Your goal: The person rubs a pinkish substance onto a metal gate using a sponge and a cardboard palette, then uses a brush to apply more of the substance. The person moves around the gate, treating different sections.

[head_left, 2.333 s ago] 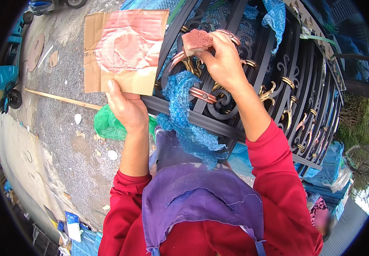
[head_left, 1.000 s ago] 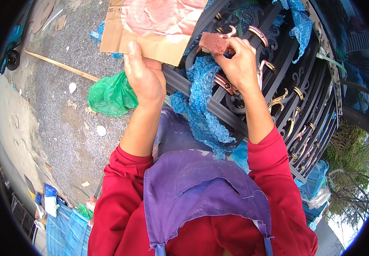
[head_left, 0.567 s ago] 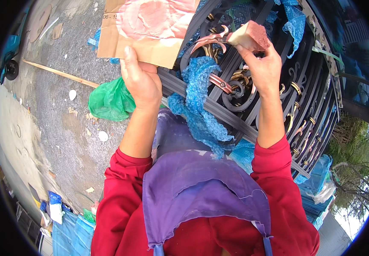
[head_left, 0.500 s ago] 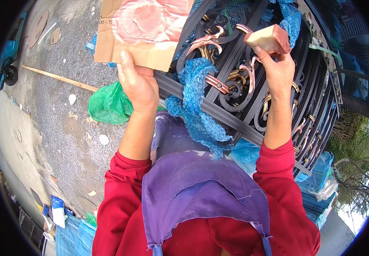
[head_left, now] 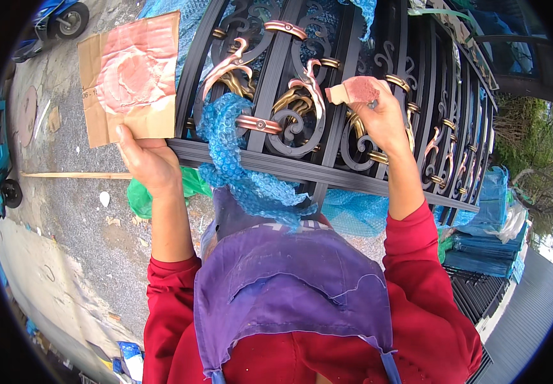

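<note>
With the sponge (head_left: 355, 90) pinched in the right hand (head_left: 379, 115) and the cardboard (head_left: 130, 77) clamped by the left hand (head_left: 148, 163), paint could be smeared onto the black gate (head_left: 328, 173).

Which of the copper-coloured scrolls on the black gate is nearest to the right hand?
The copper scroll just left of the right hand, nearly at the sponge's tip.

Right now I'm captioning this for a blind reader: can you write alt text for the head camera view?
A person's right hand presses a paint-stained sponge to a black wrought-iron gate with copper scrolls, while the left hand holds a paint-smeared cardboard piece beside it. Blue bubble wrap drapes over the gate's rail.
</note>
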Demonstrator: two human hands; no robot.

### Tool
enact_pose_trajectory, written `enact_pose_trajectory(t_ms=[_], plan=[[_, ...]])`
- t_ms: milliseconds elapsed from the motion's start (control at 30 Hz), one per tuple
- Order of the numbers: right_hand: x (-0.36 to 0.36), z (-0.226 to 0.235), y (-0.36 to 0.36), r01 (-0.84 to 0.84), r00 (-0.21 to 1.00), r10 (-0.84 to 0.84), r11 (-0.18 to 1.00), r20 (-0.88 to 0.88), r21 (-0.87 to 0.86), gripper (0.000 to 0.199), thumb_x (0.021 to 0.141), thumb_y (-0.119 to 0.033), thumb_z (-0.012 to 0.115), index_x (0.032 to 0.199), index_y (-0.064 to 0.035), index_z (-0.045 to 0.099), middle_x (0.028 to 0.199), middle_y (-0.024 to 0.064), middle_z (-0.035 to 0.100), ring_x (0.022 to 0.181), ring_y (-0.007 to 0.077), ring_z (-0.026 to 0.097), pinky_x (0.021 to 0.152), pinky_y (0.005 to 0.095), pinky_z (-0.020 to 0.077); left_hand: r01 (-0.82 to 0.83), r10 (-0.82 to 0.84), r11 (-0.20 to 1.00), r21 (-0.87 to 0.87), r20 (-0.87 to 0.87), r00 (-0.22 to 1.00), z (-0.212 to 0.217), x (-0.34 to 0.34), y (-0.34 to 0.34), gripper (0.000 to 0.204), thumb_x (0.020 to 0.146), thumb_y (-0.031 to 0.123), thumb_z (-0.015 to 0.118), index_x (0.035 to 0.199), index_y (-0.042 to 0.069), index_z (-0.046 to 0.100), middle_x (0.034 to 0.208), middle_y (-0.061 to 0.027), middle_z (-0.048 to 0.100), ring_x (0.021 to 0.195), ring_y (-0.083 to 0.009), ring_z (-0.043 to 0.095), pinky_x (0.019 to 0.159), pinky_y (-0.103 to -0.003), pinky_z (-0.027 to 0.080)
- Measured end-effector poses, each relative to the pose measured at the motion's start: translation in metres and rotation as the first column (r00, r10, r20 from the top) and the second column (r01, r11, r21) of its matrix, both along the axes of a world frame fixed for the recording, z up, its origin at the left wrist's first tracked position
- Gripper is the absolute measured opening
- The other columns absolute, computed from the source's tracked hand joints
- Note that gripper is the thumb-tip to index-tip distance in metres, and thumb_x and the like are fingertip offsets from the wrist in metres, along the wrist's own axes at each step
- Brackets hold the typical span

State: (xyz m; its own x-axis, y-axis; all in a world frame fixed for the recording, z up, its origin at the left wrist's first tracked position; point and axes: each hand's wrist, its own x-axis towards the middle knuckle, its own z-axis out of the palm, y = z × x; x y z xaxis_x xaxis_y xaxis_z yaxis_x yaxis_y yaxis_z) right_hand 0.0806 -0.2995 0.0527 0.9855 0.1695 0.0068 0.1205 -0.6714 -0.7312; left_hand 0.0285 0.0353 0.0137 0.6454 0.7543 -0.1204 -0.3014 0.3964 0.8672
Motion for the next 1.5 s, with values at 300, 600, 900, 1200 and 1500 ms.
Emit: enact_pose_trajectory(t_ms=[300, 600, 900, 1200, 1500], plan=[[0.0, 0.013, 0.018, -0.084, 0.971, 0.15, 0.944, 0.187, -0.318, 0.026, 0.074, -0.007, 0.065, 0.1, -0.0072, 0.063, 0.095, 0.0056, 0.061, 0.095, 0.0271, 0.051, 0.086, 0.0382, 0.0355, 0.038, -0.038, 0.999, 0.005, 0.034, 0.999, -0.001, -0.002, 0.0, 0.043, 0.097, 0.031, 0.044, 0.117, -0.007, 0.045, 0.115, -0.0156, 0.052, 0.105, -0.0214, 0.055, 0.091, -0.034, 0.046], [-0.04, 0.013, -0.008, 0.309, 0.947, -0.322, 0.917, 0.009, 0.251, 0.04, 0.076, -0.011, 0.067, 0.114, -0.0004, 0.058, 0.099, 0.011, 0.061, 0.099, 0.0227, 0.057, 0.087, 0.0333, 0.0442, 0.077, -0.079, 0.996, 0.049, 0.036, 0.996, -0.008, -0.002, 0.004, 0.046, 0.098, 0.031, 0.043, 0.12, -0.009, 0.042, 0.12, -0.019, 0.051, 0.107, -0.0239, 0.055, 0.092, -0.035, 0.046], [-0.113, 0.011, -0.086, 0.484, 0.844, -0.533, 0.719, -0.05, 0.499, 0.035, 0.082, -0.007, 0.066, 0.116, -0.0005, 0.056, 0.099, 0.0025, 0.062, 0.086, 0.0086, 0.055, 0.076, 0.0234, 0.044, 0.206, -0.207, 0.978, 0.019, 0.047, 0.977, 0.005, -0.008, 0.006, 0.039, 0.098, 0.031, 0.041, 0.121, -0.001, 0.044, 0.116, -0.014, 0.056, 0.103, -0.0242, 0.058, 0.082, -0.037, 0.05], [-0.159, -0.004, -0.096, 0.469, 0.807, -0.579, 0.508, -0.117, 0.722, 0.04, 0.085, -0.004, 0.063, 0.122, 0.0038, 0.049, 0.109, 0.0061, 0.06, 0.101, 0.0118, 0.055, 0.09, 0.0272, 0.0421, 0.315, -0.317, 0.948, 0.038, 0.071, 0.946, 0.062, 0.012, -0.046, 0.031, 0.097, 0.033, 0.043, 0.114, 0.008, 0.049, 0.106, -0.006, 0.061, 0.09, -0.0169, 0.059, 0.071, -0.034, 0.046], [-0.203, 0.019, -0.118, 0.494, 0.646, -0.69, 0.049, -0.328, 0.868, 0.029, 0.091, -0.013, 0.058, 0.118, -0.0039, 0.05, 0.106, 0.0058, 0.061, 0.085, 0.0087, 0.057, 0.07, 0.0212, 0.0461, 0.733, -0.733, 0.68, -0.016, 0.013, 0.68, 0.079, -0.008, -0.148, 0.036, 0.098, 0.031, 0.042, 0.117, 0.001, 0.047, 0.099, -0.0108, 0.061, 0.078, -0.0161, 0.061, 0.058, -0.028, 0.048]])
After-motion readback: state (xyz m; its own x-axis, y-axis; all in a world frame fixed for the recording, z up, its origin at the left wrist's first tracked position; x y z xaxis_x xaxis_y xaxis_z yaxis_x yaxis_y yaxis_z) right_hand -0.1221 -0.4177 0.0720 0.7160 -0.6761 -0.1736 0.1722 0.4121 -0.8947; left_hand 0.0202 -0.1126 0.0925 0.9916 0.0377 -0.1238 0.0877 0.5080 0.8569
